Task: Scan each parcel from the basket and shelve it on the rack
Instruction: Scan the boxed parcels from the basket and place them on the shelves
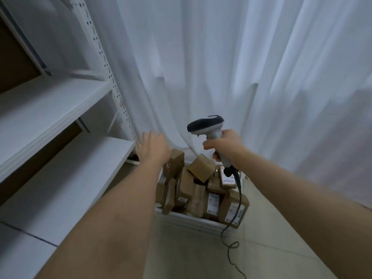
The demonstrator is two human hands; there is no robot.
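Right grip (223, 144) clamps the scanner (207, 127), left grip (156, 147) spread empty above stiff, light-looking cardboard parcels (201, 168); take one by its edges.

One head camera, worn on me, looking forward and down, near above the basket (193, 220); rack (60, 109) left of it.

The scanner (209, 127) in my right hand (225, 143) looks like smooth plastic, a dark head on a pale grey grip, with a thin black rubbery cable (233, 218) hanging from it. The parcels (201, 168) are matt brown cardboard, some bearing white paper labels (213, 204). Their basket (193, 220) has a ribbed white plastic rim. The rack (60, 101) is white painted metal with perforated uprights. The curtain (221, 57) is soft white cloth. The floor (191, 254) is pale smooth tile.
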